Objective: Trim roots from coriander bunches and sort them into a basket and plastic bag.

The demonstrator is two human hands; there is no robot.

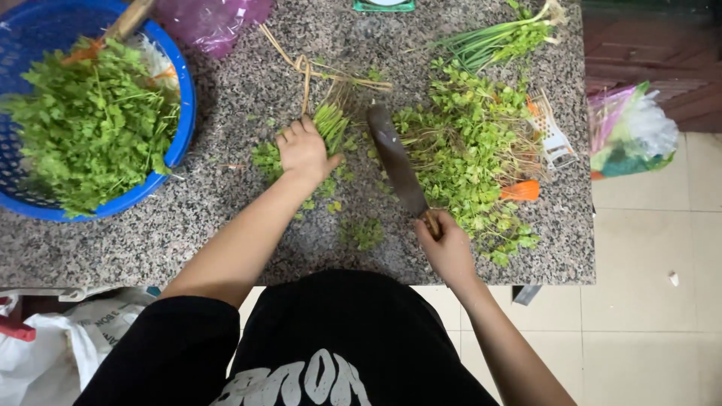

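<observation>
Speckled granite counter point(226, 248); pale tiled floor point(647, 301) right; reddish wooden panel point(654, 68) beyond.

We are seeing a purple plastic bag point(214, 19) lying at the counter's far edge, a clear bag point(628, 131) sitting right of it, and a white bag point(56, 338) lying bottom left.

Bare counter point(226, 113) between basket point(184, 113) and herbs point(331, 124)

Herb basket point(180, 113) left of knife point(395, 162)
</observation>
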